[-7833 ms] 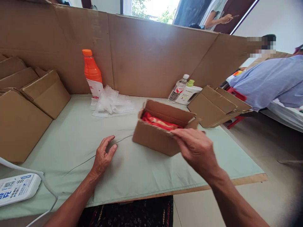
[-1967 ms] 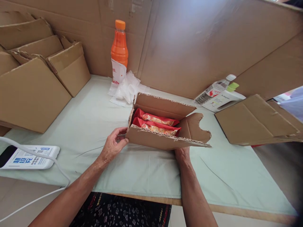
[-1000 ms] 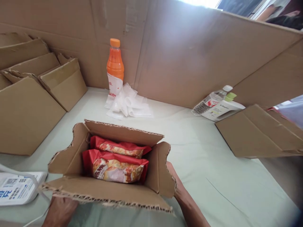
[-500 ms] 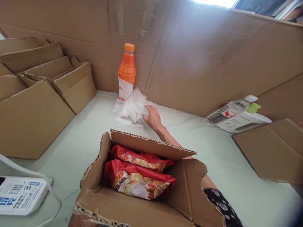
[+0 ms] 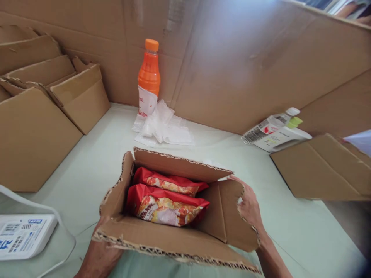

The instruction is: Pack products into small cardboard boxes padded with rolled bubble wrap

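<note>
An open cardboard box (image 5: 162,239) sits close in front of me on the pale green table cover (image 5: 95,154), flaps up. Two red snack packets (image 5: 165,202) lie inside it, one behind the other. My left hand (image 5: 98,256) is at the box's near left corner, its fingers hidden under the front flap as it holds the box. My right hand (image 5: 249,208) is just behind the box's right flap with curled fingers. A thin clear plastic bag (image 5: 214,165) shows faintly in them, above the box's back edge.
An orange drink bottle (image 5: 148,73) stands at the cardboard back wall (image 5: 246,65), with a pile of clear plastic bags (image 5: 164,125) beside it. Folded boxes (image 5: 34,127) lean at the left. At the right are flat cardboard (image 5: 321,170), a water bottle (image 5: 268,125) and a white bottle (image 5: 286,137). A white cabled device (image 5: 24,235) lies near left.
My right hand reached to the plastic bag pile and has come back to the box's right flap with a bag. Before that I pulled the box toward me.
</note>
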The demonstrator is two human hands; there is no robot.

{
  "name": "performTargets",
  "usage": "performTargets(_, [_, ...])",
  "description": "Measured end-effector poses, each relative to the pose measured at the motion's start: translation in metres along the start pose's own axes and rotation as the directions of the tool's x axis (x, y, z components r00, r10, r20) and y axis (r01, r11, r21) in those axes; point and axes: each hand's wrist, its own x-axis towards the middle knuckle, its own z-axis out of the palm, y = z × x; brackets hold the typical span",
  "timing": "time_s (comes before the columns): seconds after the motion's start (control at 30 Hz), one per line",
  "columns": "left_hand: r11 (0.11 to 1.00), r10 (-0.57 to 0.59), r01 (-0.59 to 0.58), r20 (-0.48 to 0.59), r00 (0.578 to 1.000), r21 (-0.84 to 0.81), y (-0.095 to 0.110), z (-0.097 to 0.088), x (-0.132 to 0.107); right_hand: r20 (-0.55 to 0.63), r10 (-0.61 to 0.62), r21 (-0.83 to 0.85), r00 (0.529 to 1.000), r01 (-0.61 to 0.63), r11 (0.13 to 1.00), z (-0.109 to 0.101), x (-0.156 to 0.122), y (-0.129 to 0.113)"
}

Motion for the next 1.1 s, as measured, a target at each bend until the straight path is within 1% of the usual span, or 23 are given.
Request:
performTargets(0.07, [0.999, 0.038, -0.038, -0.002, 0.999, 0.013, 0.001, -0.006, 0.001, 0.019, 0.091, 0.056, 0.996, -0.092, 0.994, -0.015, -0.041, -0.012])
performTargets(0.1, [0.997, 0.064, -0.064, 0.004, 0.998, 0.034, 0.001, -0.008, 0.003, 0.055, 0.121, 0.114, 0.991, -0.126, 0.985, -0.019, -0.056, -0.024])
performTargets(0.17, [0.988, 0.094, -0.100, 0.055, 0.994, 0.117, 0.004, -0.012, 0.007, 0.167, 0.137, 0.244, 0.976, -0.176, 0.954, -0.021, -0.074, -0.051])
performTargets(0.23, [0.971, 0.093, -0.113, 0.101, 0.991, 0.210, 0.011, -0.013, 0.011, 0.265, 0.120, 0.338, 0.957, -0.209, 0.918, -0.018, -0.077, -0.078])
performTargets(0.27, [0.963, 0.096, -0.119, 0.104, 0.990, 0.241, 0.016, -0.012, 0.013, 0.290, 0.119, 0.368, 0.950, -0.226, 0.902, -0.015, -0.075, -0.089])
performTargets(0.3, [0.960, 0.114, -0.132, 0.088, 0.990, 0.246, 0.023, -0.010, 0.014, 0.301, 0.125, 0.390, 0.945, -0.241, 0.889, -0.013, -0.071, -0.098])
performTargets(0.37, [0.965, 0.178, -0.183, 0.044, 0.983, 0.186, 0.037, -0.004, 0.015, 0.295, 0.152, 0.423, 0.943, -0.272, 0.864, -0.008, -0.065, -0.110])
performTargets(0.43, [0.970, 0.211, -0.213, 0.032, 0.977, 0.113, 0.047, 0.003, 0.014, 0.281, 0.170, 0.446, 0.945, -0.285, 0.849, -0.005, -0.064, -0.115])
performTargets(0.5, [0.977, 0.186, -0.186, 0.010, 0.982, 0.100, 0.052, 0.007, 0.012, 0.264, 0.167, 0.444, 0.950, -0.274, 0.853, -0.003, -0.068, -0.116])
performTargets(0.6, [0.985, 0.100, -0.095, -0.030, 0.995, 0.144, 0.048, 0.010, 0.008, 0.217, 0.158, 0.406, 0.963, -0.236, 0.883, 0.001, -0.083, -0.116])
performTargets(0.63, [0.986, 0.089, -0.083, -0.042, 0.995, 0.142, 0.046, 0.011, 0.007, 0.202, 0.156, 0.394, 0.967, -0.226, 0.891, 0.002, -0.088, -0.117])
performTargets(0.7, [0.991, 0.096, -0.090, -0.058, 0.994, 0.102, 0.041, 0.012, 0.005, 0.183, 0.158, 0.386, 0.970, -0.219, 0.896, 0.004, -0.096, -0.118])
performTargets(0.77, [0.994, 0.106, -0.102, -0.083, 0.991, 0.047, 0.037, 0.014, 0.006, 0.182, 0.161, 0.393, 0.970, -0.221, 0.893, 0.006, -0.097, -0.120])
performTargets(0.87, [0.996, 0.085, -0.086, -0.068, 0.994, -0.006, 0.043, 0.016, 0.017, 0.189, 0.143, 0.411, 0.971, -0.211, 0.887, 0.013, -0.083, -0.121])
performTargets(0.93, [0.994, 0.098, -0.099, -0.031, 0.995, -0.053, 0.055, 0.019, 0.032, 0.191, 0.133, 0.436, 0.972, -0.206, 0.876, 0.020, -0.064, -0.122])
performTargets(1.0, [0.988, 0.123, -0.122, -0.003, 0.992, -0.091, 0.070, 0.022, 0.051, 0.219, 0.119, 0.485, 0.968, -0.214, 0.848, 0.028, -0.043, -0.120])
performTargets(1.07, [0.987, 0.138, -0.138, -0.007, 0.990, -0.087, 0.083, 0.026, 0.069, 0.265, 0.075, 0.529, 0.961, -0.210, 0.822, 0.034, -0.027, -0.116])
performTargets(1.1, [0.986, 0.143, -0.144, -0.011, 0.990, -0.080, 0.087, 0.028, 0.076, 0.267, 0.053, 0.531, 0.962, -0.193, 0.825, 0.036, -0.023, -0.113])
